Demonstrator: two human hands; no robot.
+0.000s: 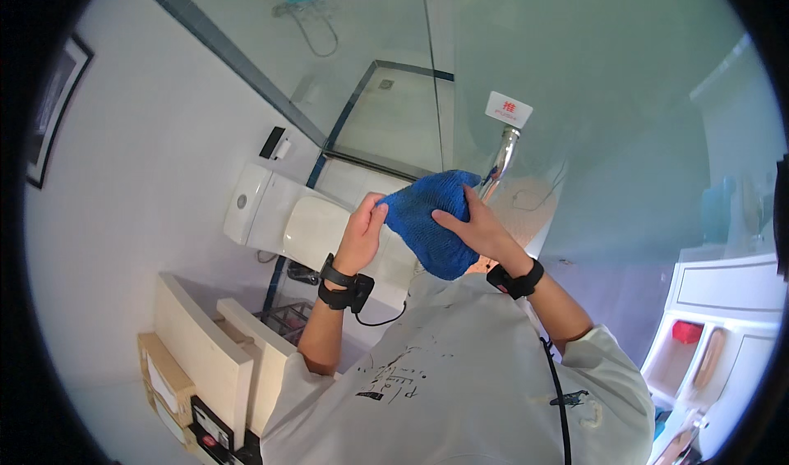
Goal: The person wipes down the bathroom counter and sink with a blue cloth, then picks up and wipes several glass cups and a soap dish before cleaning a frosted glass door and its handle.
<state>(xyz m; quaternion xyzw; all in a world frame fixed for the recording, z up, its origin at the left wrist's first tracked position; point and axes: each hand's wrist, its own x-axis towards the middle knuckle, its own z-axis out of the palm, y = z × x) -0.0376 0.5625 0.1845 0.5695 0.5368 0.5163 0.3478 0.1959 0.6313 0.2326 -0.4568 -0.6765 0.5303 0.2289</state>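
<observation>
A blue textured cloth (425, 218) is spread between my two hands in front of my chest. My left hand (363, 231) pinches its left corner between thumb and fingers. On the other side my right hand (481, 225) grips the cloth, thumb on the near face and the other fingers partly hidden behind it. Just beyond the cloth is a chrome door handle (502, 157) on a frosted glass door (585, 95). The cloth covers the handle's lower end, and I cannot tell whether they touch.
A white toilet (314, 228) stands left against the wall, below a paper holder (274, 144). Clear shower glass (363, 27) rises ahead. Cream shelving (203, 354) is at lower left, a metal wire rack (290, 323) beside it. White cabinets (727, 292) stand at right.
</observation>
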